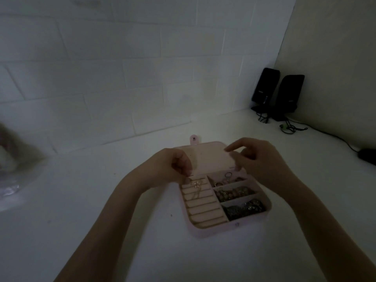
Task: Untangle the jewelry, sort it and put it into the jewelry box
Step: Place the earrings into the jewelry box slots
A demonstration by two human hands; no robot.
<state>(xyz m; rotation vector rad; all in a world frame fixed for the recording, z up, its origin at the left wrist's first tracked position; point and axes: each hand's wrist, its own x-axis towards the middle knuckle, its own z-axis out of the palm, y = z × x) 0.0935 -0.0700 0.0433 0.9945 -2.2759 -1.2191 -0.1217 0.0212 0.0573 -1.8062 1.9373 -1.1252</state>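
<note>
jewelry box [203, 231] lies open mid-desk, compartments filled | left hand [175, 163] grip curled on lid [207, 157] at 9 o'clock edge; right hand [258, 157] pinches 3 o'clock edge | risk: lid closing on earrings [196, 185] standing proud in ring rolls could snag them

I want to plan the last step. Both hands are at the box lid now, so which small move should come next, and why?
Probably fold the lid down onto the jewelry box. The left hand and right hand grip its two sides, the compartments hold jewelry, and none shows on the table.
</note>
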